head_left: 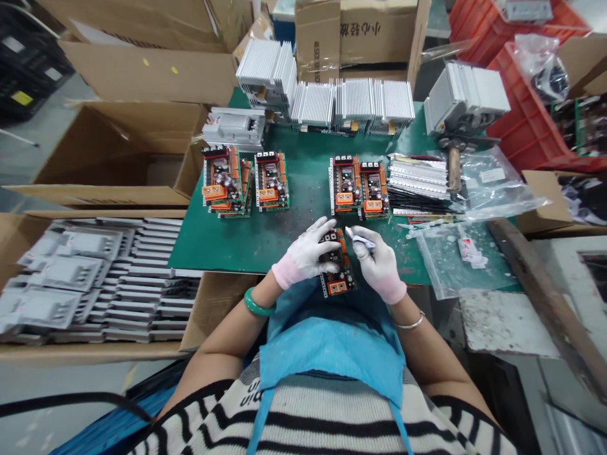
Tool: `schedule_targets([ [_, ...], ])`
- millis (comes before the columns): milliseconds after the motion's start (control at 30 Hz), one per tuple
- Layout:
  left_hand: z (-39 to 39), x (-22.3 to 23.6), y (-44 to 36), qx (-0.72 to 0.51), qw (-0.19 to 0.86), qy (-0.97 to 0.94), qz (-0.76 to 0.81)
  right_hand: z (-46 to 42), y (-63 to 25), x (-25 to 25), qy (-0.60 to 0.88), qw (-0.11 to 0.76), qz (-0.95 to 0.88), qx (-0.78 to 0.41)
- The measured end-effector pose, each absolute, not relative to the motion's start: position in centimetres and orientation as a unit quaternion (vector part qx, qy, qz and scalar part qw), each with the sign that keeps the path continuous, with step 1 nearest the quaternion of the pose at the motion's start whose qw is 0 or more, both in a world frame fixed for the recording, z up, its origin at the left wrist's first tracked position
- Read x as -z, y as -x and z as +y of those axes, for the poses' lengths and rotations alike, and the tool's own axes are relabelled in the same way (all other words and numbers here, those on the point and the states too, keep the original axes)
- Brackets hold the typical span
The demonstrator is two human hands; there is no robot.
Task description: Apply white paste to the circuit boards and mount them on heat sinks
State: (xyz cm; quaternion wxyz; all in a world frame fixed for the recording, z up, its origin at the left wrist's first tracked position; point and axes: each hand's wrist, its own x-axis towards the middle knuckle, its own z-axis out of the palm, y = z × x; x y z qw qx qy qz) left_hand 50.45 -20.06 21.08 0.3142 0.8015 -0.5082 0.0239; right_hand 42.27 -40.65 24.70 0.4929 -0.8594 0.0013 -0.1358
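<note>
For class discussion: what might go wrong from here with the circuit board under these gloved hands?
The white pen-like tool in the right hand might scratch or knock components on the circuit board under the left hand. That board might also slide on the green mat and bump the nearby boards.

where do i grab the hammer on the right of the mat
Grip the hammer's wooden handle near its free lower end, coming from the seated person's side. The handle points back toward them, while the metal head lies at the far end beside the finned heat sink, so the near end looks easiest to reach.
</note>
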Motion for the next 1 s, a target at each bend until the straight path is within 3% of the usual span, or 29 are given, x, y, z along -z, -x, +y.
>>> schedule_targets([
  [200, -20.0, -21.3, -50.5, 0.01, 0.315, -0.807, -0.499, -40.5, -44.6, -24.7, 0.895, 0.425, -0.064, 0.117],
  [433, -20.1, -21.3, -50.5, 0.011, 0.324, -0.804, -0.497, -42.0, -42.3, -25.4, 0.789, 0.597, 0.072, 0.121],
  [533, -20.1, -21.5, -50.4, 0.012, 0.322, -0.806, -0.497, -41.8, -41.3, -25.5, 0.774, 0.619, 0.096, 0.088],
  [733, -20.2, -21.8, -50.5, 0.032, 0.314, -0.809, -0.495, -40.9, -40.4, -25.3, 0.812, 0.581, 0.054, 0.034],
  [1000, -20.3, -21.6, -50.7, 0.029, 0.351, -0.797, -0.491, -39.9, -39.9, -25.3, 0.891, 0.451, -0.021, 0.04],
])
